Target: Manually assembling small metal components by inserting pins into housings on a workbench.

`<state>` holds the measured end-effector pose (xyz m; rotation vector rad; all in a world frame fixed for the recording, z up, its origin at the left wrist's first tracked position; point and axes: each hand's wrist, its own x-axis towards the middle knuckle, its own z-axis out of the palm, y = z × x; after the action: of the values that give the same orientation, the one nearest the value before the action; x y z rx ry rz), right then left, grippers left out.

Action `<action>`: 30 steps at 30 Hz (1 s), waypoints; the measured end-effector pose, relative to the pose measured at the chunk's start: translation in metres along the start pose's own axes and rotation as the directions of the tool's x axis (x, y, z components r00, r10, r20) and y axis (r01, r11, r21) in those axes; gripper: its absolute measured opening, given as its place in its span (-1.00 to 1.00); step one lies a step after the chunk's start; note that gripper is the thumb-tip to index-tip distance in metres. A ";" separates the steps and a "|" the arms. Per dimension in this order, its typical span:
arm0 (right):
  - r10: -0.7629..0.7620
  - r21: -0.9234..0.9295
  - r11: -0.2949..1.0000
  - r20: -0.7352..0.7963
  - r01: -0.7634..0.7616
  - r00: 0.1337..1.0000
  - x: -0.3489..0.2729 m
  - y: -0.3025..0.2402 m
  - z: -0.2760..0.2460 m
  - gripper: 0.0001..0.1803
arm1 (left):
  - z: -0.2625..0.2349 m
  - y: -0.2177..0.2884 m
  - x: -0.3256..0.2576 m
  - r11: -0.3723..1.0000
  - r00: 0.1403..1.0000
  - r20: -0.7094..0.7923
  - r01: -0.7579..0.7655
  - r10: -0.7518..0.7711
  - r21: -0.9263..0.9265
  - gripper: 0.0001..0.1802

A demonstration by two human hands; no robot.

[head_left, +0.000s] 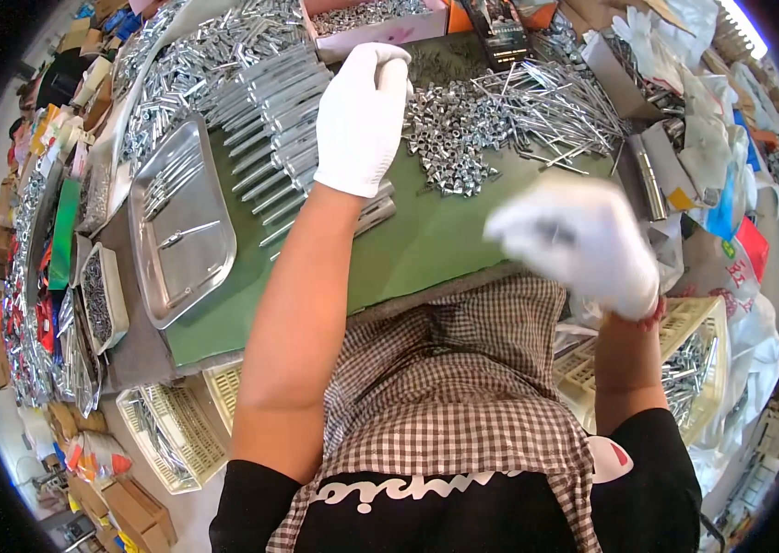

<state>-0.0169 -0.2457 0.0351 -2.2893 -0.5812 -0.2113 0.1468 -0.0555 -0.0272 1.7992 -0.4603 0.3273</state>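
The gloved left hand (362, 115) reached, fingers curled, over the tubes (270, 120); its grip was unclear. The blurred right hand (578, 241) might drop whatever it held, its grip unreadable.

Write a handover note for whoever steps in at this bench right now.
Left hand: white glove, reaching out over the pile of small metal fittings; grip hidden.
Right hand: gloved, motion-blurred near the body; contents unclear.
Done: metal tubes laid in rows on the green mat; a few pieces in the steel tray.
Left: the fittings pile and loose thin rods.
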 end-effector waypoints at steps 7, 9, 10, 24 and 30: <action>0.131 -0.117 0.989 0.392 -0.092 0.911 -0.103 0.053 0.106 -0.76 | 0.006 0.006 0.000 0.997 0.997 0.008 -0.072 0.072 0.008 -0.83; 0.351 -0.386 0.905 0.436 -0.180 0.829 -0.110 0.065 0.126 -0.74 | 0.004 0.003 0.000 0.996 0.997 -0.004 -0.082 0.082 0.023 -0.82; 0.350 -0.382 0.906 0.440 -0.180 0.827 -0.111 0.069 0.131 -0.74 | 0.003 0.001 0.000 0.995 0.995 -0.016 -0.098 0.099 0.037 -0.82; 0.465 -0.513 0.843 0.547 -0.161 0.696 -0.073 0.053 0.184 -0.81 | 0.003 0.004 0.003 0.994 0.993 -0.029 -0.110 0.110 -0.008 -0.83; 0.494 -0.510 0.831 0.496 -0.222 0.714 -0.079 0.057 0.233 -0.81 | -0.001 0.005 -0.004 1.000 1.000 0.007 0.023 -0.023 -0.017 -0.83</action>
<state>-0.0657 -0.1430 -0.1900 -2.8432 -0.3871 0.7124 0.1408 -0.0552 -0.0244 1.7880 -0.4457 0.3001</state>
